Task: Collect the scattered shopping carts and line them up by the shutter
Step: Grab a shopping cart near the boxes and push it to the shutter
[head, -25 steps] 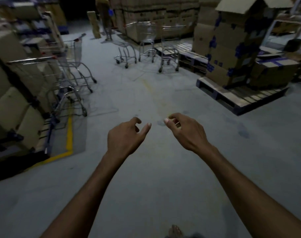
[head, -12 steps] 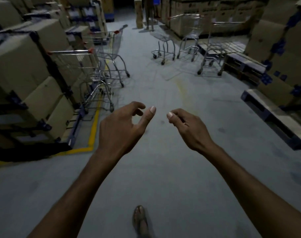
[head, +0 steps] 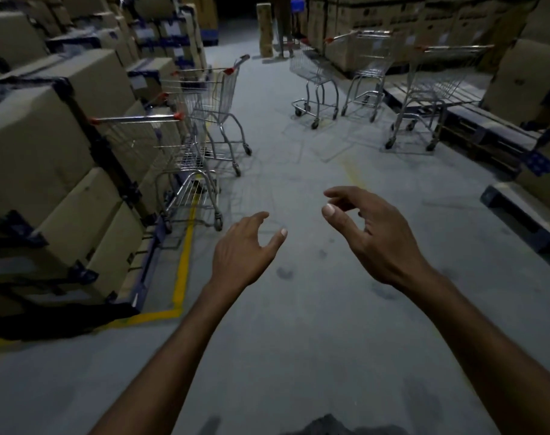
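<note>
Several wire shopping carts with red-capped handles stand in a dim warehouse aisle. The nearest cart (head: 173, 158) sits at the left against stacked boxes, with a second cart (head: 219, 111) nested just behind it. Three more stand farther off: one cart (head: 314, 80) mid-aisle, another cart (head: 369, 70) beside it, and a third cart (head: 436, 92) by a pallet at the right. My left hand (head: 242, 252) and my right hand (head: 371, 233) are stretched forward over the floor, fingers apart and curled, holding nothing. No shutter is visible.
Strapped cardboard boxes (head: 48, 146) on pallets wall the left side, bordered by a yellow floor line (head: 186, 252). Pallets (head: 524, 215) and more boxes line the right. A person (head: 283, 23) stands far down the aisle beside a tall carton (head: 265, 26).
I have walked forward and the view has swung, so the carts are closer and the left carts sit nearer the centre. Both hands stay empty; the right has risen slightly.
</note>
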